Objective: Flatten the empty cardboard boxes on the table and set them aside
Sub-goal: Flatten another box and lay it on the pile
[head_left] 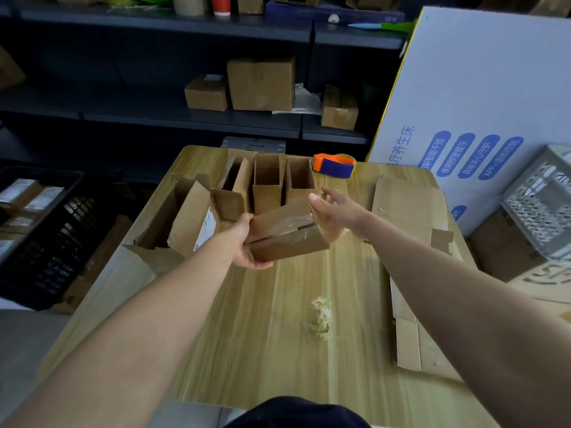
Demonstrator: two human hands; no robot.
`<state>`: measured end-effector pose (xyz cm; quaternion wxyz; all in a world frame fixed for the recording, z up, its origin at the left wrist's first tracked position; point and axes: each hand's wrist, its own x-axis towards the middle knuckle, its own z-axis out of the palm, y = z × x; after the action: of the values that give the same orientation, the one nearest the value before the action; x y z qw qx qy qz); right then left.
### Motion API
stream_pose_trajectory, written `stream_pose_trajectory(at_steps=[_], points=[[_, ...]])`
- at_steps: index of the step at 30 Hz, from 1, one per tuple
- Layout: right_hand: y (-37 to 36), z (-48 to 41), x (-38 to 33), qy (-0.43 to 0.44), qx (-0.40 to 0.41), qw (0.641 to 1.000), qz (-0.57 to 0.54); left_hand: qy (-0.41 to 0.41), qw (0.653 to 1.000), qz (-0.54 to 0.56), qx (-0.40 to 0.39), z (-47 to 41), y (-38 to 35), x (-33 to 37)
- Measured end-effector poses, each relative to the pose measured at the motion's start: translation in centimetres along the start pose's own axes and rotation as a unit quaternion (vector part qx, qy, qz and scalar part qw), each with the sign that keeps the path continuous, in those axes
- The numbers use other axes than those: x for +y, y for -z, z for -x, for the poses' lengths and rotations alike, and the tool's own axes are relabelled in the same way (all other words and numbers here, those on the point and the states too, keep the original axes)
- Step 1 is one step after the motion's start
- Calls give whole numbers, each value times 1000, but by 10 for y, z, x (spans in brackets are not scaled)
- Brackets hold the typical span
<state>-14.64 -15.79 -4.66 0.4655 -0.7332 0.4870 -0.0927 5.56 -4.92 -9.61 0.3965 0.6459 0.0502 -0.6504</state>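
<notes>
A small taped cardboard box [285, 233] is held above the middle of the wooden table [262, 335]. My left hand [247, 245] grips its left end, thumb on top and fingers underneath. My right hand [332, 211] is at the box's right end with fingers spread and straight, palm against the side. Behind it three small open boxes [267, 183] stand in a row. A larger open box [179, 217] with a label lies at the table's left edge. Flattened cardboard [411, 217] lies along the right side.
An orange and purple tape dispenser [335, 165] sits at the table's far edge. A ball of crumpled tape [321, 316] lies near the front. A black crate [40, 236] stands on the left, a large white panel [482, 97] and grey baskets [543, 205] on the right. Shelves with boxes are behind.
</notes>
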Motion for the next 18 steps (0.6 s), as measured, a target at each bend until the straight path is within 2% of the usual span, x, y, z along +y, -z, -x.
stream_pose_trajectory(at_steps=[4, 7, 13, 18], points=[[-8, -2, -9, 19, -88, 996, -3, 51, 998, -43, 8, -1, 7, -7], [-19, -4, -9, 34, -117, 992, 17, 71, 994, -82, -3, -3, 10, -15], [-36, -18, -8, 27, -93, 993, 72, 0, 993, -100, 55, -13, 15, -13], [-44, -26, -11, 19, -63, 993, 98, -72, 991, -57, 100, -15, 25, -11]])
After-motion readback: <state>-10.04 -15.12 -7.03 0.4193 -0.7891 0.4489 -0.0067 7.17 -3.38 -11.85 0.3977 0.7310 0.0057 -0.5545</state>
